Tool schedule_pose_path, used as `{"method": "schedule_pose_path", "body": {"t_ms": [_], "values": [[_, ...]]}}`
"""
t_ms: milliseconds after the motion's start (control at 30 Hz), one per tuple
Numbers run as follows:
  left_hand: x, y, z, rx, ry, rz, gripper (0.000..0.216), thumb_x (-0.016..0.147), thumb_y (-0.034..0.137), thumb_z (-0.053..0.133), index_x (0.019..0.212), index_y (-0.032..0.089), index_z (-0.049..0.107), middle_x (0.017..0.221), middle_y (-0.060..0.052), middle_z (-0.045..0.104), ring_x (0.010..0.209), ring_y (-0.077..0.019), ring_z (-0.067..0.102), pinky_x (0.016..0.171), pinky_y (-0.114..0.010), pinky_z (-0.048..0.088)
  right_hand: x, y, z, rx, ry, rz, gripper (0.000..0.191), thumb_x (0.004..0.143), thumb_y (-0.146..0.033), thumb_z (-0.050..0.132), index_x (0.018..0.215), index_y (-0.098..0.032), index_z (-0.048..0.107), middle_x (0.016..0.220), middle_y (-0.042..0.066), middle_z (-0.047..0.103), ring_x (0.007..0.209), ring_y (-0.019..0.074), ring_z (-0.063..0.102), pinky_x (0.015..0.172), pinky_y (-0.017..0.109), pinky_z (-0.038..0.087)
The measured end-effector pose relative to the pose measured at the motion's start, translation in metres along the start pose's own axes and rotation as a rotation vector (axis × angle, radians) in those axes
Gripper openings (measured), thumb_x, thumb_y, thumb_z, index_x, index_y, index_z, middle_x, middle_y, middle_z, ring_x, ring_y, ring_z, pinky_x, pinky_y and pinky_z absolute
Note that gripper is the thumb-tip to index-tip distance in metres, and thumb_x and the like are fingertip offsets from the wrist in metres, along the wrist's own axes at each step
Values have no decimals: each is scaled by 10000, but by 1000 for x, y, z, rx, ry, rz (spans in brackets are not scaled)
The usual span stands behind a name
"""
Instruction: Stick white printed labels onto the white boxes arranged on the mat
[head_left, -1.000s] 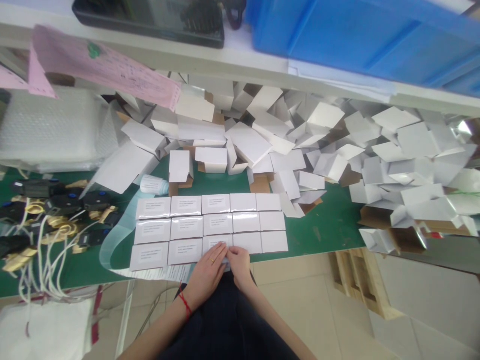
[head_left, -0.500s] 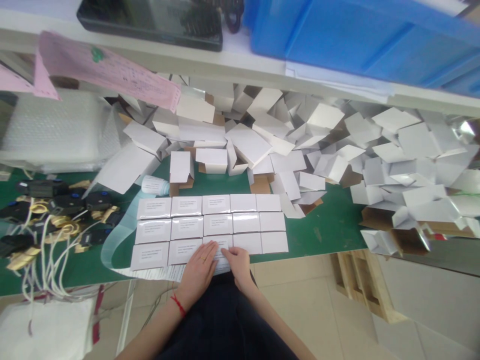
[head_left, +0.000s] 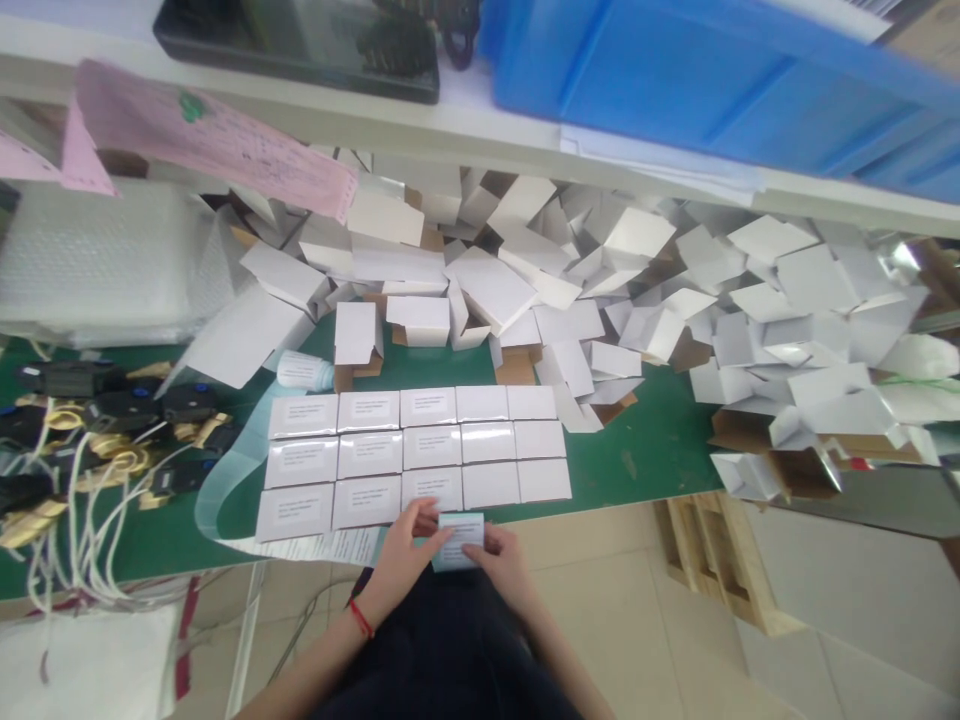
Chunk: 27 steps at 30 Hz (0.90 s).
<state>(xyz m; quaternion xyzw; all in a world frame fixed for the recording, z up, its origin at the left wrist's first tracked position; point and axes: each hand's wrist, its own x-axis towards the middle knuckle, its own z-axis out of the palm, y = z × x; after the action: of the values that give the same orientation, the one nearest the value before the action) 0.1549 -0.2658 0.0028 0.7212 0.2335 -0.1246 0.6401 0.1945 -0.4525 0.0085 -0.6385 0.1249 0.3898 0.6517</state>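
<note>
Closed white boxes (head_left: 420, 445) lie in a three-row grid on the green table (head_left: 645, 450); most on the left carry printed labels. My left hand (head_left: 409, 545) and my right hand (head_left: 501, 555) hold a pale label sheet (head_left: 459, 540) between them, just off the table's near edge below the grid's bottom row. My left fingers pinch the sheet's left edge, my right fingers grip its lower right. A red string circles my left wrist. A long strip of label backing (head_left: 315, 545) runs along the table's edge to the left of my hands.
A big heap of open white cartons (head_left: 600, 290) fills the back and right of the table. Black parts with gold fittings and white cords (head_left: 97, 440) lie at the left. A small white bottle (head_left: 304, 370), bubble wrap (head_left: 97, 250), a pink paper (head_left: 210, 140), blue bins (head_left: 712, 70).
My hands pressed on the bottom-row box a second ago. They have drawn back toward me and now hold a pale label sheet off the table edge.
</note>
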Motion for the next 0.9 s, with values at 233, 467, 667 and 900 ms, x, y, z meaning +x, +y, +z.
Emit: {"method": "schedule_pose_path", "body": {"t_ms": [233, 467, 667, 900], "values": [[36, 43, 36, -137, -100, -144, 477, 735, 579, 638, 561, 195, 415, 534, 41, 419, 564, -122, 403, 564, -259, 311, 30, -59, -21, 94, 143, -84, 321, 693, -430, 796, 864, -173, 709, 782, 40, 731, 726, 199, 649, 686, 304, 496], [96, 89, 49, -231, 73, -80, 404, 666, 545, 710, 735, 166, 589, 636, 31, 512, 622, -137, 463, 584, -249, 357, 79, -112, -43, 67, 117, -141, 306, 648, -423, 794, 800, -172, 708, 738, 25, 714, 680, 187, 621, 656, 298, 484], [134, 101, 55, -159, 131, -41, 488, 715, 602, 658, 605, 195, 412, 574, 57, 375, 572, -107, 360, 546, -235, 292, 123, -124, -53, 0, 220, -151, 269, 636, -415, 763, 660, -169, 657, 628, 9, 654, 593, 158, 547, 560, 268, 421], [155, 99, 52, -11, 242, -80, 507, 719, 630, 630, 555, 197, 422, 533, 45, 373, 570, -120, 358, 547, -251, 278, 148, -122, -51, 16, 229, -95, 326, 656, -493, 694, 726, -177, 655, 677, 28, 673, 641, 186, 590, 603, 294, 489]]}}
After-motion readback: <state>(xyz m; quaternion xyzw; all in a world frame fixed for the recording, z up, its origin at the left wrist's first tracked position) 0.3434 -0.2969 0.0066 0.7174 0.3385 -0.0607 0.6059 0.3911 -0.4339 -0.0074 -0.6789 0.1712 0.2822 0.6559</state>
